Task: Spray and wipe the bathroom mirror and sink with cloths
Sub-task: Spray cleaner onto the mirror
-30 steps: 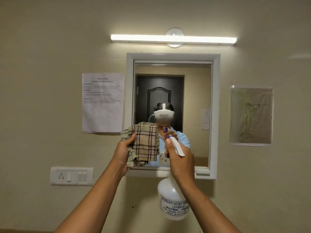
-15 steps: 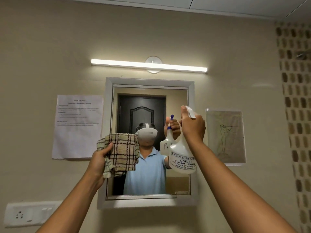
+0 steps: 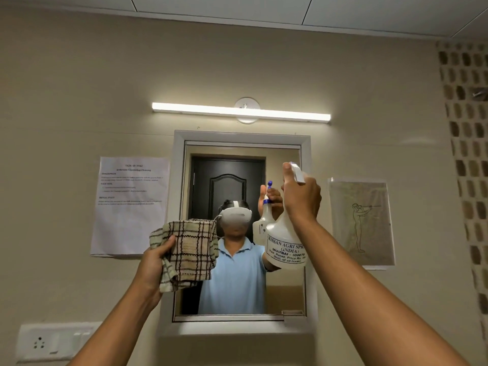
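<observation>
A white-framed mirror [image 3: 285, 291] hangs on the beige wall straight ahead. My right hand [image 3: 301, 196] grips the neck and trigger of a white spray bottle [image 3: 286, 247], raised in front of the mirror's right side with its nozzle toward the glass. My left hand [image 3: 155, 262] holds a bunched beige cloth with dark checks [image 3: 192, 252] up against the mirror's lower left edge. The glass reflects a person in a blue shirt, the bottle and a dark door. The sink is out of view.
A lit tube light [image 3: 240, 112] is fixed above the mirror. A printed sheet [image 3: 129, 207] is taped to its left and a drawing [image 3: 361, 220] to its right. A white socket plate [image 3: 55, 342] sits at lower left. Patterned tiles [image 3: 467, 154] run down the right edge.
My right hand has lifted the spray bottle from below the mirror up to its right side. The view has tilted upward, and the cloth stays at the mirror's left.
</observation>
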The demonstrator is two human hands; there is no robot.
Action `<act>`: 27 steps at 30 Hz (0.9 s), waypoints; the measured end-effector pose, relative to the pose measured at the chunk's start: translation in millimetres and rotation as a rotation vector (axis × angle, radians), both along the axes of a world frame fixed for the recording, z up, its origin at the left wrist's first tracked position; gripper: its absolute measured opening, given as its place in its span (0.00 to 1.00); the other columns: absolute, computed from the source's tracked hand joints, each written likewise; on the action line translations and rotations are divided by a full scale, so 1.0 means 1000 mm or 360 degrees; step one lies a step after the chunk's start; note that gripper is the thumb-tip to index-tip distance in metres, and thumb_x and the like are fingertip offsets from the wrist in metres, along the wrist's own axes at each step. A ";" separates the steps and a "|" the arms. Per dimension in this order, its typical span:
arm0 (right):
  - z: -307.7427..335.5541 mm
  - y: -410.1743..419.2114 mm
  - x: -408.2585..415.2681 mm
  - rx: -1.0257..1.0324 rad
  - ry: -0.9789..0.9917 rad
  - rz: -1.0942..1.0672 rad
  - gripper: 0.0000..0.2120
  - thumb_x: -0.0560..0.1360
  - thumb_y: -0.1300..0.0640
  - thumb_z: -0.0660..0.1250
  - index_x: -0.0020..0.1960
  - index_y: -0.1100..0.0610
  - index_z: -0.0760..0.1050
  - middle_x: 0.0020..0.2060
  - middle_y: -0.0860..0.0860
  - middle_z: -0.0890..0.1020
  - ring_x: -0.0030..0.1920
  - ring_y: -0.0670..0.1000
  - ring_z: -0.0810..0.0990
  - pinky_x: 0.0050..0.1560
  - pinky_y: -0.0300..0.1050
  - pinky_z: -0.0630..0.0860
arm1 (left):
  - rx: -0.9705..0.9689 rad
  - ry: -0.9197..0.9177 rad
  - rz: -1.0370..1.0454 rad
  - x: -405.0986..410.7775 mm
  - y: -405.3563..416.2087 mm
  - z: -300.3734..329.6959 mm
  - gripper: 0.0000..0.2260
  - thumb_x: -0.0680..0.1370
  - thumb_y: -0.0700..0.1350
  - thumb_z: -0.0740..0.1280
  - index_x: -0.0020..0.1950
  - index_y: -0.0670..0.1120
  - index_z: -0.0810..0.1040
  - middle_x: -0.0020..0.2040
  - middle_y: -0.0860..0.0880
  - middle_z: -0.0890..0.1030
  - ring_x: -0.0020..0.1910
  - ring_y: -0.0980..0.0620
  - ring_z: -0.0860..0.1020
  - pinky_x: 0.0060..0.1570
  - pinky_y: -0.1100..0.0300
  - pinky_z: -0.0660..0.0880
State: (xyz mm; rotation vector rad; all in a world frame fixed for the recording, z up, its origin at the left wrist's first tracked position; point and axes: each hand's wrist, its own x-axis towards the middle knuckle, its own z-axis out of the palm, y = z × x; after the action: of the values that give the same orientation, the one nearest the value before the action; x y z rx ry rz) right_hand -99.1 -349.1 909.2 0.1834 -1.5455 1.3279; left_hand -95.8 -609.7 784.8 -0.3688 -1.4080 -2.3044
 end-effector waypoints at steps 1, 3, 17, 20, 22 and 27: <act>0.001 -0.006 0.001 0.0026 0.0013 0.0008 0.18 0.79 0.38 0.60 0.36 0.48 0.71 0.35 0.49 0.80 0.39 0.51 0.81 0.41 0.45 0.78 | -0.0001 -0.0009 0.0000 0.001 -0.001 -0.001 0.11 0.83 0.44 0.60 0.54 0.42 0.80 0.43 0.42 0.87 0.39 0.44 0.86 0.35 0.50 0.83; 0.002 -0.022 0.003 0.0085 0.0002 0.0029 0.20 0.79 0.38 0.58 0.39 0.51 0.74 0.36 0.50 0.81 0.38 0.50 0.81 0.35 0.40 0.73 | 0.0000 -0.0030 0.0012 0.004 -0.005 -0.005 0.11 0.83 0.45 0.60 0.55 0.42 0.80 0.44 0.42 0.87 0.40 0.44 0.86 0.34 0.50 0.83; -0.009 -0.117 0.011 0.0318 0.0177 0.0213 0.20 0.80 0.40 0.58 0.44 0.55 0.78 0.35 0.50 0.80 0.35 0.45 0.79 0.33 0.37 0.70 | 0.0043 -0.0153 0.0073 0.012 -0.040 -0.031 0.15 0.82 0.46 0.61 0.62 0.38 0.79 0.49 0.37 0.85 0.42 0.40 0.86 0.37 0.47 0.83; -0.014 -0.127 0.011 0.0389 0.0125 0.0170 0.21 0.81 0.40 0.58 0.43 0.56 0.77 0.33 0.48 0.77 0.33 0.44 0.77 0.31 0.36 0.68 | 0.0033 -0.0182 0.0080 0.012 -0.045 -0.034 0.16 0.82 0.46 0.61 0.63 0.37 0.79 0.51 0.36 0.85 0.44 0.39 0.85 0.40 0.46 0.83; -0.021 -0.134 0.008 0.0423 0.0103 0.0230 0.23 0.80 0.40 0.58 0.40 0.56 0.77 0.32 0.49 0.79 0.34 0.49 0.80 0.34 0.42 0.76 | 0.0018 -0.0201 0.0076 0.012 -0.047 -0.036 0.17 0.81 0.47 0.61 0.62 0.37 0.79 0.51 0.36 0.84 0.43 0.39 0.85 0.42 0.45 0.83; -0.049 -0.143 0.003 0.0489 0.0019 0.0250 0.22 0.80 0.38 0.58 0.38 0.54 0.76 0.30 0.48 0.78 0.33 0.48 0.78 0.35 0.43 0.74 | -0.0003 -0.0221 0.0059 0.013 -0.046 -0.038 0.17 0.81 0.48 0.61 0.61 0.37 0.80 0.53 0.35 0.84 0.45 0.39 0.85 0.44 0.44 0.82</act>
State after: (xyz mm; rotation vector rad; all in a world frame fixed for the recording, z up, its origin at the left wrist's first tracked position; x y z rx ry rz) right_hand -95.7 -492.0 859.7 0.5138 -1.7483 1.1987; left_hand -83.3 -655.7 746.7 -0.1840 -1.4693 -2.3375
